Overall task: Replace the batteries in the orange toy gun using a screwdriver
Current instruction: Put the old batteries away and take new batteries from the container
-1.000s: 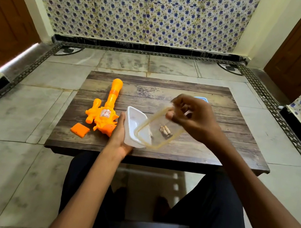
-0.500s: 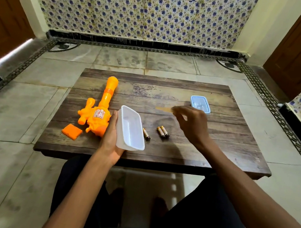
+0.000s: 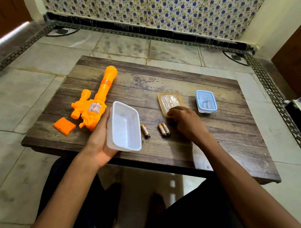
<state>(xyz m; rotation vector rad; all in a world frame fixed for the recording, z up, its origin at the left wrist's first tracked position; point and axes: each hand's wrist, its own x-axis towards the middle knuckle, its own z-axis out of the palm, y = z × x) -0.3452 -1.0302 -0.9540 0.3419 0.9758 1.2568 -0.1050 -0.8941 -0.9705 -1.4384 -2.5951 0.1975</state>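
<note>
Gun point(image 3: 96, 101) lies barrel pointing away; left fingers point(image 3: 104, 122) grip tub point(image 3: 123, 129), right fingers point(image 3: 173, 113) pinch lid point(image 3: 169, 100).

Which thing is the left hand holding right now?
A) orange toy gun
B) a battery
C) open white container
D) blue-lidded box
C: the left hand grips the tilted open white container by its side; the right hand holds the tan lid by its edge.
</note>
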